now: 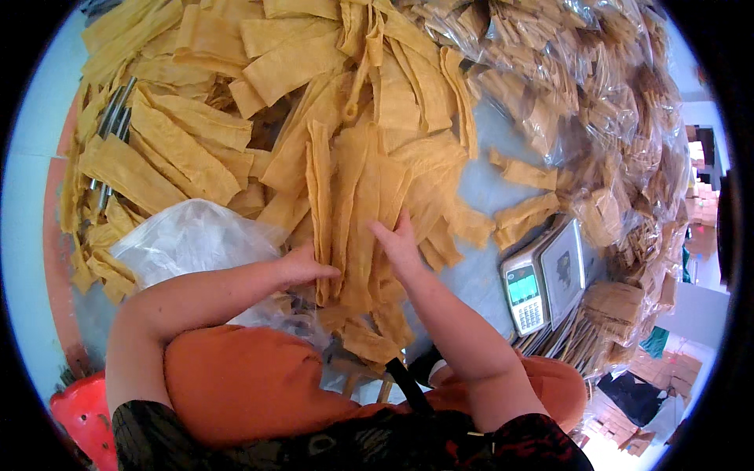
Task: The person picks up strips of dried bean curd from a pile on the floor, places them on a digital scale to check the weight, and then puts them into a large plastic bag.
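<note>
Long, flat yellow strips with a wrinkled surface, resembling dried bean curd sheets, lie in a big loose heap (pixel 188 149) in front of me. Between my hands several of these strips stand side by side as a bundle (pixel 357 212), pointing away from me. My left hand (pixel 305 265) grips the bundle's near left edge, its thumb across the front and its fingers hidden behind. On the right side my right hand (pixel 399 242) holds the same bundle, thumb and a finger showing against the strips. Shorter pieces (pixel 365 341) hang below, close to my lap.
A clear plastic bag (pixel 196 239) lies left of my hands. To the right sits a digital scale (pixel 542 279) with a lit display. Bagged strips (pixel 581 86) are piled along the far right. Metal rods (pixel 114 141) poke out at the left; a red stool (pixel 82 416) stands lower left.
</note>
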`<state>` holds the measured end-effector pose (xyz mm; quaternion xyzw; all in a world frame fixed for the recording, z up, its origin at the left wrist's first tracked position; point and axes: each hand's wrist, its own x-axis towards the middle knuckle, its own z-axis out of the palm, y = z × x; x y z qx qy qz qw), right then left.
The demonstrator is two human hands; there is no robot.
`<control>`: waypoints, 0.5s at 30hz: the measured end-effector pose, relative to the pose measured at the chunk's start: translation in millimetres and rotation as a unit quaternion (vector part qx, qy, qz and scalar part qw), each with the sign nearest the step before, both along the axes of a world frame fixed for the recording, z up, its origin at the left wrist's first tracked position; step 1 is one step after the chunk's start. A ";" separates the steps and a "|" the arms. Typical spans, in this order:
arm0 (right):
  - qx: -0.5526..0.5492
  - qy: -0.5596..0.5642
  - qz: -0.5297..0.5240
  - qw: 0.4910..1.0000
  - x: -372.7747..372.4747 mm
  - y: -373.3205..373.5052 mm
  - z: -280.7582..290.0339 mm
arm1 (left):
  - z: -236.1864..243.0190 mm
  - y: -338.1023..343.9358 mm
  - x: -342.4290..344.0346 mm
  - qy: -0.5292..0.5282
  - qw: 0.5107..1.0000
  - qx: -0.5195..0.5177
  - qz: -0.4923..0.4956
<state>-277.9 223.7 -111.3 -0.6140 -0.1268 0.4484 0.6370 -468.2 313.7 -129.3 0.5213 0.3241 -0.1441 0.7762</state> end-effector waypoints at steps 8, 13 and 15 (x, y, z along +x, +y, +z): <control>-0.164 -0.014 0.094 0.982 13.0 16.0 1.6 | 1.8 -1.2 -8.9 0.089 0.952 0.286 0.055; -0.075 -0.001 0.037 0.996 29.0 -11.7 52.7 | 37.8 21.4 2.0 0.059 0.979 0.177 0.087; -0.083 -0.058 0.091 0.991 51.4 -18.1 91.4 | 70.9 37.2 -1.3 0.069 0.987 0.118 0.090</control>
